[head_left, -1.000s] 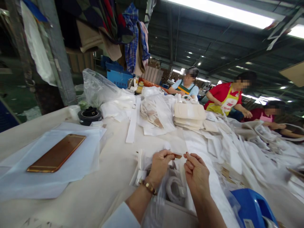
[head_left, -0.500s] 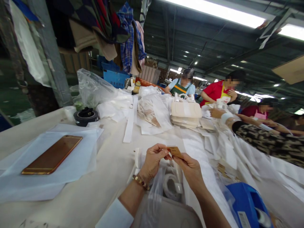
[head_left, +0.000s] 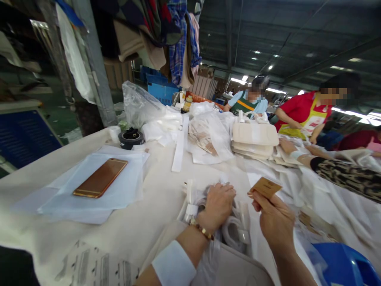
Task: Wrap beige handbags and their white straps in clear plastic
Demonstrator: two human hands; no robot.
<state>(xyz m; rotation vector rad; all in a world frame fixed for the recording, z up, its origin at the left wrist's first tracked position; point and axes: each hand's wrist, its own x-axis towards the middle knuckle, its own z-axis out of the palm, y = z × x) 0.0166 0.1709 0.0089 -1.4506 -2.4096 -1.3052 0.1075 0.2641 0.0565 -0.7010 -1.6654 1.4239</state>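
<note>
My right hand (head_left: pixel 272 220) pinches a small brown card tag (head_left: pixel 266 187) and holds it up above the table. My left hand (head_left: pixel 217 204), with a beaded bracelet at the wrist, rests fingers-down on a clear plastic bag of white straps (head_left: pixel 235 232) at the near edge; what its fingers grip is hidden. Both hands sit over a cream bag (head_left: pixel 226 266) in front of me.
A copper-coloured phone (head_left: pixel 101 177) lies on white sheets at left. A black tape roll (head_left: pixel 131 138), plastic bags (head_left: pixel 208 137) and a stack of cream bags (head_left: pixel 254 139) lie farther back. A co-worker's patterned sleeve (head_left: pixel 345 174) reaches across from the right; other people work behind. A blue object (head_left: pixel 345 264) is at bottom right.
My hands have parted: the left let go of the tag and dropped onto the plastic bag, the right carried the tag to the right. The view swung left.
</note>
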